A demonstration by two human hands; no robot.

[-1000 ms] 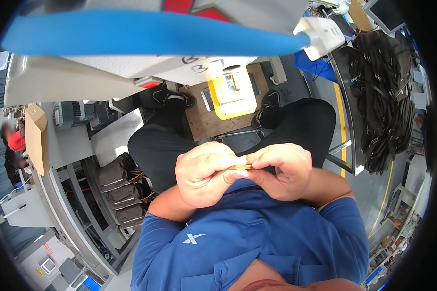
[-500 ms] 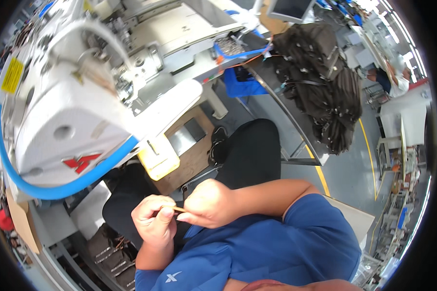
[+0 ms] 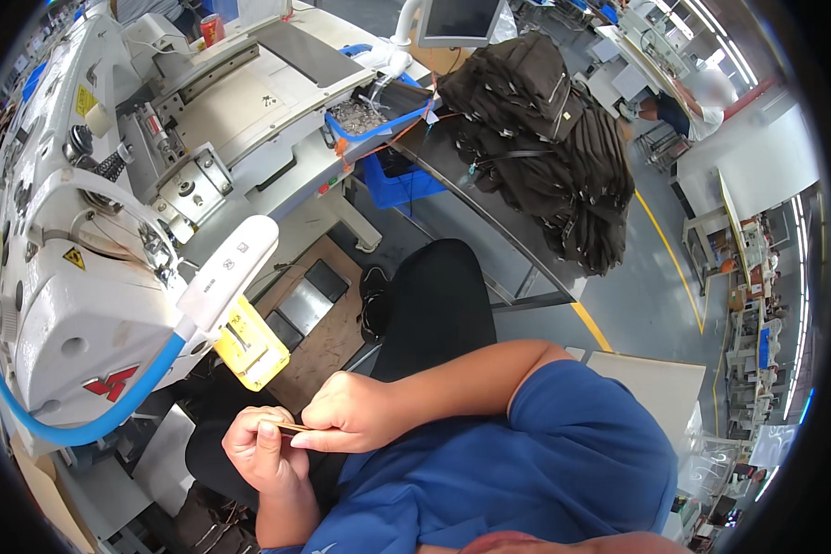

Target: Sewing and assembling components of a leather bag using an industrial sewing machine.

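Observation:
Above my lap, my left hand (image 3: 266,449) and my right hand (image 3: 346,413) are close together. Both are closed, pinching a thin gold-coloured piece (image 3: 293,427) that spans the small gap between their fingertips. Its exact kind is too small to make out, and its ends are covered by my fingers. Ahead and to the left stands a large white sewing machine (image 3: 102,323), with a blue tube (image 3: 111,427) curving round its front and a pale rounded arm (image 3: 235,268) jutting toward my knees. Neither hand touches the machine.
A yellow box-like part (image 3: 252,346) hangs below the machine's arm. Dark garments (image 3: 545,148) are heaped on a side table to the right. A blue-rimmed tray (image 3: 360,118) of small metallic bits sits by the machine's table; a blue bin (image 3: 402,183) is below. Another person (image 3: 702,106) sits far right.
The view has swung, so machine and garments appear farther left. My hands stay together on the thin piece, appearing slightly lower and farther left; more of the piece shows between them.

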